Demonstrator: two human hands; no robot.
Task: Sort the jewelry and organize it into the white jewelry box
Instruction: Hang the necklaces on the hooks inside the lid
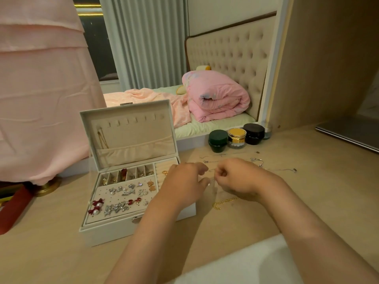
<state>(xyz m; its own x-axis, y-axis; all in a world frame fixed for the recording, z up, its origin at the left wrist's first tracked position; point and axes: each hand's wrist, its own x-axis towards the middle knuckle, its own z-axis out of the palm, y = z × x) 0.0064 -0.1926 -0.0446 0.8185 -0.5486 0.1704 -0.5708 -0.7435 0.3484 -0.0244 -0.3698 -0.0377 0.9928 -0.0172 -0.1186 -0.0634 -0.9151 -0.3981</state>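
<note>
— Nearest the lens, what do you get?
— First pale cloth (235, 267) along the bottom edge, then two bare forearms stretched over a light wood desk (297, 191); past the desk's far edge lies a bed with a rolled pink quilt (217, 95) against a tufted headboard (229, 52); grey curtains (143, 42) hang behind
— And the hands?
— Close together, just right of the box; the right hand (235, 178) has its fingers curled and pinches a fine silver chain (212, 171); the left hand (184, 183) sits beside it with fingers bent, and whether it grips the chain I cannot tell
— Where is the white jewelry box (114, 232)?
— On the desk, left of centre; its lid (143, 128) stands open at the far side, so the trays face the person; its long axis runs left to right, turned slightly; earrings (123, 197) fill the perforated pad, and a gold chain (101, 138) hangs inside the lid
— What crowds it?
— Some pink draped fabric (41, 89) hangs just beside its left end; the left wrist crosses its right end; silver necklaces (256, 160) lie scattered beyond the hands, a gold bracelet (224, 202) just below the right wrist; three jars (236, 136) stand at the far edge, a grey laptop (348, 136) far right; bare wood shows in front of the box and right of the right forearm
</note>
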